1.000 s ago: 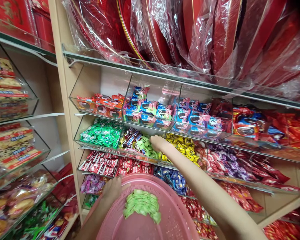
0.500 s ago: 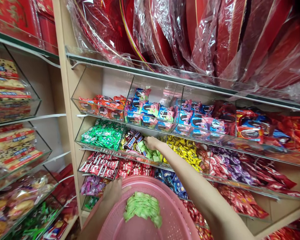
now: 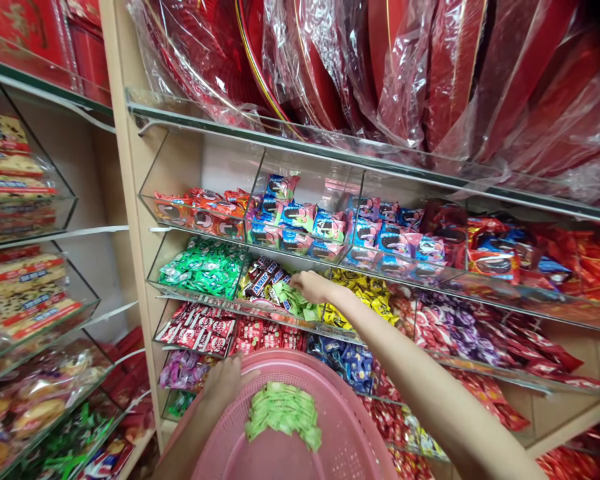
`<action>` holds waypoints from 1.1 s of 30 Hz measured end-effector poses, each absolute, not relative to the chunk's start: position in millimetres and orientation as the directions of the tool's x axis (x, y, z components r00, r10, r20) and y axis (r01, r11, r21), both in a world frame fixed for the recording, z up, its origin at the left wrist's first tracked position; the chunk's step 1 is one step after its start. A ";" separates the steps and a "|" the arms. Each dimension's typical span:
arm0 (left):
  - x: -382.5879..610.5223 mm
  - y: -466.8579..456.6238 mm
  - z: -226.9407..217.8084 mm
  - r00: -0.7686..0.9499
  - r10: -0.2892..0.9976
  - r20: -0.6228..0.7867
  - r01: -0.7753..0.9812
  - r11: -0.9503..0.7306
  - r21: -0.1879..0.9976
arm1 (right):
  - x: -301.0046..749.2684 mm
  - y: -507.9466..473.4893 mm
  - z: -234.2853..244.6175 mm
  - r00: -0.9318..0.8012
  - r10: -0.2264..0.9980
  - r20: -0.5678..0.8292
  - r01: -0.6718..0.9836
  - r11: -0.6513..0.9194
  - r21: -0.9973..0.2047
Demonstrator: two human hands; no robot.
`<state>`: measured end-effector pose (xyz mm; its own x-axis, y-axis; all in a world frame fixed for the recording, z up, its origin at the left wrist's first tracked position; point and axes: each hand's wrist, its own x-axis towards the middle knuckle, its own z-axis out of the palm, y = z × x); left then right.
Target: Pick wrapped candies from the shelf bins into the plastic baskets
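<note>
My left hand (image 3: 225,381) is closed over the left rim of a pink plastic basket (image 3: 353,417), which has perforated sides. Inside the basket lies a pile of small light-green candy packets (image 3: 284,415). My right hand (image 3: 312,288) reaches into a shelf compartment, its fingers curled down onto more light-green packets (image 3: 296,303). Whether a packet sits between those fingertips is hidden. Brown Snickers bars (image 3: 261,280) share that compartment, left of my right hand. Yellow-wrapped sweets (image 3: 365,297) lie just right of it, partly behind my wrist.
Green-wrapped sweets (image 3: 203,268) fill the bin at left. Glass shelf edges (image 3: 280,238) run above and below my right hand, with packaged cookies (image 3: 295,217) one shelf up. Red items in clear plastic (image 3: 325,67) crowd the top shelf. A wooden upright (image 3: 125,200) stands at left.
My right hand has shifted slightly right over the light-green packets. My left hand stays on the basket rim, and the pile inside looks the same. The view has shifted a little.
</note>
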<state>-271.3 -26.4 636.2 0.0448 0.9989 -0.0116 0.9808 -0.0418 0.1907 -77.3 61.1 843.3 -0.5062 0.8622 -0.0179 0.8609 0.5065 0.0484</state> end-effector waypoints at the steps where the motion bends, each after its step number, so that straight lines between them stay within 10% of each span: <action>1: -271.5 -26.4 635.7 0.045 0.999 -0.011 0.981 -0.042 0.189 | -75.7 60.6 844.2 -0.508 0.862 -0.003 0.860 0.507 0.058; 11: -272.4 -25.1 632.3 0.052 0.999 0.001 0.981 -0.051 0.189 | -72.4 43.9 850.2 -0.407 0.890 -0.208 0.877 0.444 0.183; 33: -271.9 -23.9 632.8 0.039 0.999 -0.007 0.980 -0.037 0.194 | -60.4 45.3 835.0 -0.572 0.818 -0.063 0.791 0.570 0.222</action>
